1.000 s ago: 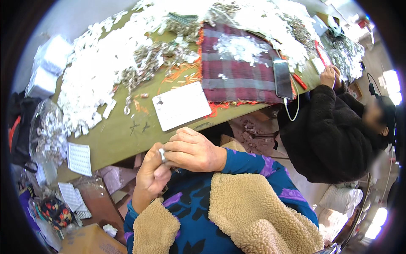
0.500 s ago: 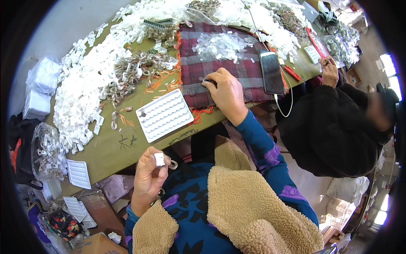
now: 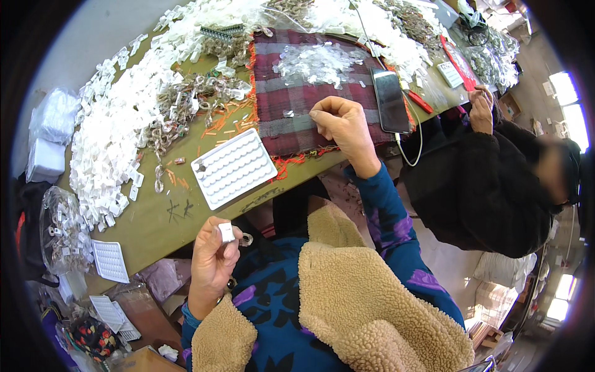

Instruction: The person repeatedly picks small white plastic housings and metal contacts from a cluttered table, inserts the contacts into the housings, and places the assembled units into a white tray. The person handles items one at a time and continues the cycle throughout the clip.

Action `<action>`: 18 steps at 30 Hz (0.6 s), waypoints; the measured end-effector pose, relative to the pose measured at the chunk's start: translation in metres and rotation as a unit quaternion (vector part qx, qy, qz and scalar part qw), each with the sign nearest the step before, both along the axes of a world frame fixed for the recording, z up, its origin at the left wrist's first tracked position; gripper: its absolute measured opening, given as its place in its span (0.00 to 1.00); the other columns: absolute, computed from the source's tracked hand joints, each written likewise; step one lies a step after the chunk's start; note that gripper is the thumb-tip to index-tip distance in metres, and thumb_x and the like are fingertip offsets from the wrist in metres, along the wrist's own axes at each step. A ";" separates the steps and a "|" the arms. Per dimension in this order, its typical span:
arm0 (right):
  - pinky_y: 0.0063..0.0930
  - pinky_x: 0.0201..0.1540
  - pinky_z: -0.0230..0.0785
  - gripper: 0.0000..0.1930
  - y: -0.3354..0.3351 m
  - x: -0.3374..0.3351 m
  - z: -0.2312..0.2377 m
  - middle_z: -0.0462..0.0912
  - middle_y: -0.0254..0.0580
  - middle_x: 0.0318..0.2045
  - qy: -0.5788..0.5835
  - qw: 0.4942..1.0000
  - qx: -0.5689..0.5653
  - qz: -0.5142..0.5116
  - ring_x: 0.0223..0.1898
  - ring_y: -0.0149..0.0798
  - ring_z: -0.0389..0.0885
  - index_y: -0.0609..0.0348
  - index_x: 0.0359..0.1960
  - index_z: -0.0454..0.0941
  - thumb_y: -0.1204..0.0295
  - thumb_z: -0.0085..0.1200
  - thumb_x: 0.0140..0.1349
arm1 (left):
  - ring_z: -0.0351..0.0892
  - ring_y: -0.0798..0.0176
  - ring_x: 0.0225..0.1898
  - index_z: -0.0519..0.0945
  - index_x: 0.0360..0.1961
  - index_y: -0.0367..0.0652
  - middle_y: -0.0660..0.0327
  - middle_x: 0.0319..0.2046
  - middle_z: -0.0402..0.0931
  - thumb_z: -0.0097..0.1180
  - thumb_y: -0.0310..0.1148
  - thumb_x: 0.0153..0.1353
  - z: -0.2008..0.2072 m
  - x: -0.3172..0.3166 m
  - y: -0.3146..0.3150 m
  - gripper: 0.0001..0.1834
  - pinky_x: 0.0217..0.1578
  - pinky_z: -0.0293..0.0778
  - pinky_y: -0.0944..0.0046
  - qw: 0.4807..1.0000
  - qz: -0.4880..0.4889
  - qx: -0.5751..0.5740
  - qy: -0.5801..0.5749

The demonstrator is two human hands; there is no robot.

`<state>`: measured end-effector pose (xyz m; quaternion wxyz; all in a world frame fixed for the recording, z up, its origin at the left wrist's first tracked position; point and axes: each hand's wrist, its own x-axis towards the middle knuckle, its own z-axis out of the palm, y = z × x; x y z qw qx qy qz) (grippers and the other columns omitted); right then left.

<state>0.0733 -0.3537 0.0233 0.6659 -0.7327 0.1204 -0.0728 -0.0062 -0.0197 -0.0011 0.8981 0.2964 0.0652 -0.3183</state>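
Note:
Between the fingers and thumb of my left hand (image 3: 211, 260) is a small white square tag (image 3: 227, 232), held up in front of my body. A pale ring-shaped piece (image 3: 246, 239) shows right beside it, touching my fingers. My right hand (image 3: 344, 127) is over the plaid cloth (image 3: 279, 133) with thumb and index finger pinched together; anything between them is too small to make out. Just left of those fingertips a small clear piece (image 3: 288, 113) lies on the cloth. Farther back, a heap of clear flat pieces (image 3: 319, 64) covers part of the cloth.
On the green table (image 3: 145, 232) stands a white tray (image 3: 234, 170) with scalloped rows and a small dark piece at its edge. White tags (image 3: 118, 146) are heaped at left, beside tangled cords (image 3: 186, 102). A phone (image 3: 389, 99) with a cable lies right; a co-worker's hand (image 3: 481, 111) is beyond.
My right hand has drawn back to the right from the small clear piece, which stays on the cloth, and the fingers have curled more. My left hand still holds the white tag.

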 end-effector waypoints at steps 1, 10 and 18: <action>0.14 0.24 0.63 0.04 0.004 -0.002 0.003 0.80 0.34 0.21 -0.016 0.997 0.070 0.009 0.20 0.21 0.73 0.66 0.31 0.81 0.77 0.60 0.58 | 0.75 0.71 0.25 0.74 0.46 0.37 0.47 0.38 0.81 0.55 0.37 0.70 0.002 -0.001 -0.001 0.13 0.21 0.69 0.75 1.000 0.010 0.006 -0.002; 0.21 0.35 0.72 0.02 0.111 -0.053 0.019 0.80 0.39 0.35 -0.118 0.964 0.044 0.235 0.33 0.27 0.78 0.67 0.33 0.78 0.84 0.57 0.58 | 0.81 0.66 0.31 0.75 0.51 0.34 0.45 0.40 0.81 0.52 0.29 0.70 0.010 -0.003 -0.003 0.12 0.31 0.80 0.70 0.998 0.043 0.014 -0.049; 0.31 0.37 0.74 0.05 0.160 -0.070 0.024 0.79 0.44 0.36 -0.222 0.926 -0.117 0.283 0.35 0.43 0.80 0.64 0.32 0.76 0.83 0.59 0.54 | 0.81 0.65 0.27 0.76 0.50 0.32 0.52 0.34 0.81 0.50 0.29 0.71 0.018 -0.011 0.012 0.12 0.28 0.81 0.69 0.994 0.092 0.010 -0.061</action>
